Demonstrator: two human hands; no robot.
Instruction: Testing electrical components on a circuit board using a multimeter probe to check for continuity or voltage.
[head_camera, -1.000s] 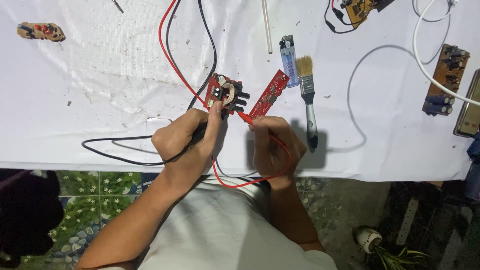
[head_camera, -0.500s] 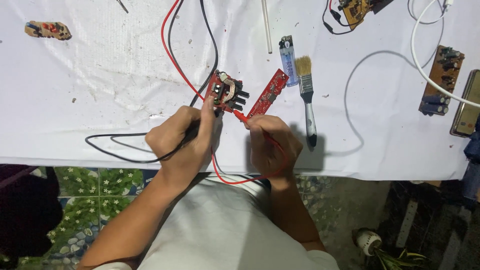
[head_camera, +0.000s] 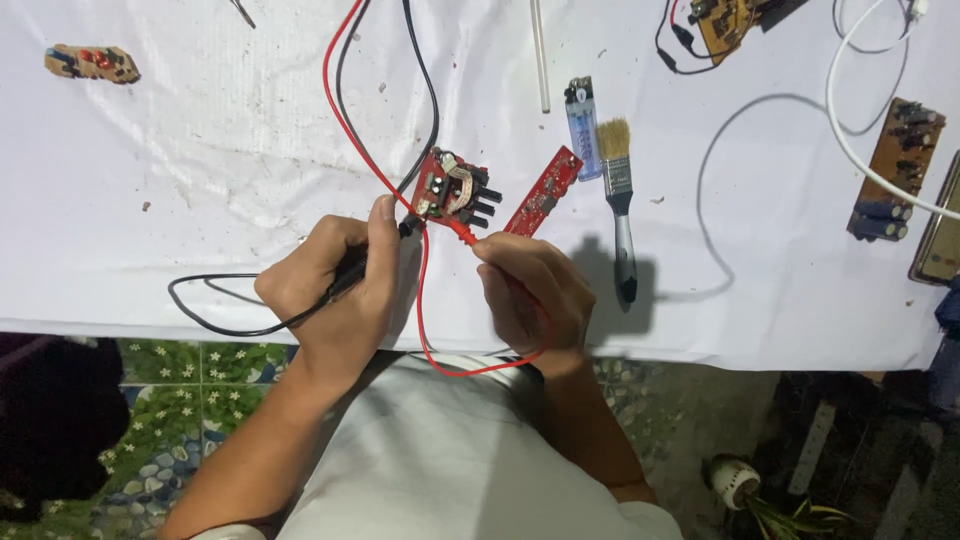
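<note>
A small red circuit board (head_camera: 448, 190) with black knobs lies on the white table cover (head_camera: 230, 160). My left hand (head_camera: 335, 285) grips a black test probe (head_camera: 375, 255) whose tip touches the board's lower left corner. My right hand (head_camera: 530, 290) pinches a red test probe (head_camera: 462, 232) that points at the board's lower edge. A red lead (head_camera: 345, 110) and a black lead (head_camera: 425, 80) run up the table from the board. A narrow red circuit strip (head_camera: 545, 192) lies just right of the board.
A paintbrush (head_camera: 620, 200) and a blue lighter (head_camera: 580, 115) lie right of the strip. Brown circuit boards sit at the far right (head_camera: 890, 165) and top (head_camera: 725, 18). A white cable (head_camera: 860, 110) curves at the top right. A small component board (head_camera: 92, 63) lies top left.
Both hands have stayed on the probes at the red board with only slight shifts; the view has drifted a little.
</note>
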